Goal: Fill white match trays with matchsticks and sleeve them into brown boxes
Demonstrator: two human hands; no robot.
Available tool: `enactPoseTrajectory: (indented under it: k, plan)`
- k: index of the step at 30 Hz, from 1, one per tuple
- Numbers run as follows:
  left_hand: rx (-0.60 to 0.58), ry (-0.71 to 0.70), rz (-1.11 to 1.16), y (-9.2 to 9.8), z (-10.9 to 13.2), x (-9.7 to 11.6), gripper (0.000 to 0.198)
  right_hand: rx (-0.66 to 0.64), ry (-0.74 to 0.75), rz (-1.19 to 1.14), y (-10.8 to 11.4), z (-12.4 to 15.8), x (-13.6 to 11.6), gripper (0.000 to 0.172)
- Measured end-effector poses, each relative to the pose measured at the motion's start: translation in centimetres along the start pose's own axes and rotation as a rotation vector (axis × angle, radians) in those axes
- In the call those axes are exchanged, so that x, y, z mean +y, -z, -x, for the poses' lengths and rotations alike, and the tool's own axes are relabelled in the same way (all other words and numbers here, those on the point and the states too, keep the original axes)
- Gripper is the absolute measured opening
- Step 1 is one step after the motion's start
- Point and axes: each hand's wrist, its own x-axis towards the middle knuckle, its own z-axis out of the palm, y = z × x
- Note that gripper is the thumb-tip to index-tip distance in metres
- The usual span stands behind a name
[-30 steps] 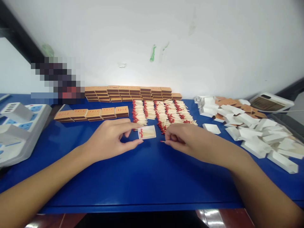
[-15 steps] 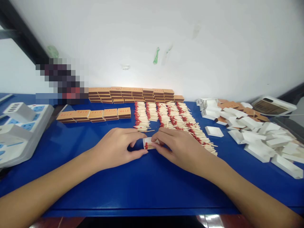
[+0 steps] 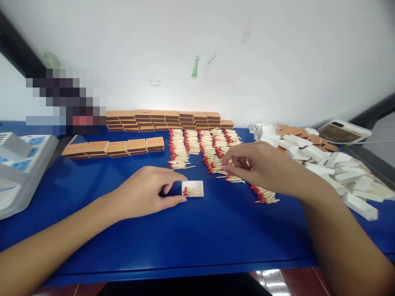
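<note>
The right hand (image 3: 256, 164) has its grip pinched on a few matchsticks (image 3: 211, 151) at the pile's near edge, at 1 o'clock from the tray (image 3: 193, 188). The left hand (image 3: 148, 191) straddles the tray's 9 o'clock end between forefinger and thumb, touching it, on the blue surface (image 3: 197, 230). A loose pinch could scatter sticks, and a nudge could skew the tray. The right wrist is raised, palm down; the left forearm lies low.

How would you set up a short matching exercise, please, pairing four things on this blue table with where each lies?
1. small white tray
2. loose matches
3. empty white trays
4. stacked orange boxes

A. along the wall
B. right end of the table
C. at fingertips of the left hand
D. at fingertips of the right hand

Pairs: 1-C, 2-D, 3-B, 4-A
</note>
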Motion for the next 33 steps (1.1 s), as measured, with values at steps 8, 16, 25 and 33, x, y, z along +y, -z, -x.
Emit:
enactPoseTrajectory:
  k: [8,16,25,33]
  plan:
    - [0.011,-0.074,-0.021,-0.2,0.1,-0.2,0.026,-0.029,0.204,-0.060,-5.0,-0.8,-4.1,0.013]
    - [-0.008,-0.110,-0.166,0.0,0.1,0.0,0.025,-0.137,0.125,0.022,-5.2,-1.0,-4.1,0.015]
    - [-0.054,-0.058,-0.170,0.3,0.0,-0.1,0.026,-0.076,0.157,0.006,-5.3,-1.0,-3.8,0.015]
    - [0.105,0.051,0.040,0.7,-0.1,-0.3,0.034,0.204,0.054,0.080,-2.2,-0.9,-1.9,0.020]
